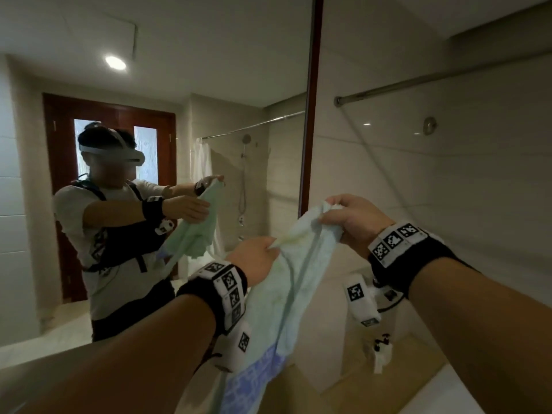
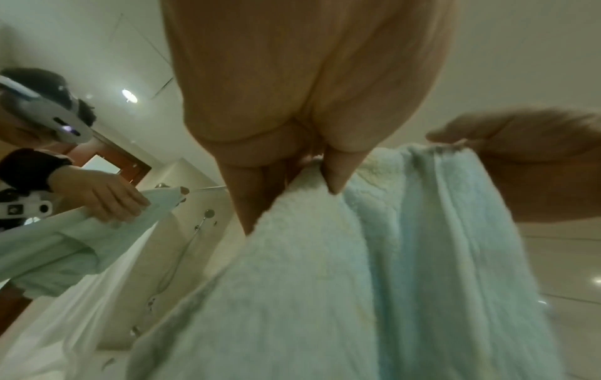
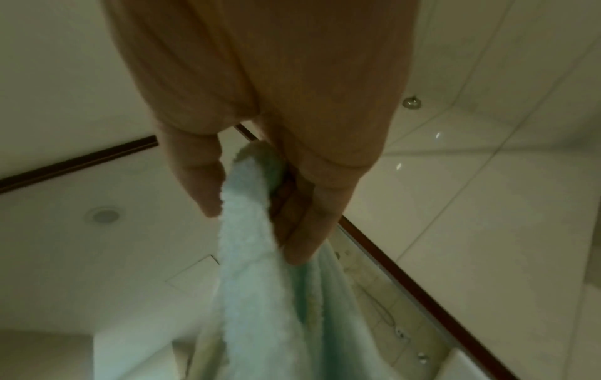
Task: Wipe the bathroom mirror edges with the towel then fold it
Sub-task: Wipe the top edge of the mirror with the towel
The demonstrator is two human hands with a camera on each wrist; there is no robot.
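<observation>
Mirror (image 1: 179, 70) at left, dark wood frame down its right edge, reflecting the person with the towel raised. Left hand (image 1: 254, 259) pinches the towel (image 1: 286, 294) at its top edge, fingers curled on the cloth. Towel: pale mint-green terry, fluffy nap, bunched in long folds, a blue patterned band low down; held in the air before the mirror's right edge, hanging slack. Right hand (image 1: 352, 221), higher, grips the other top corner between thumb and fingers.
</observation>
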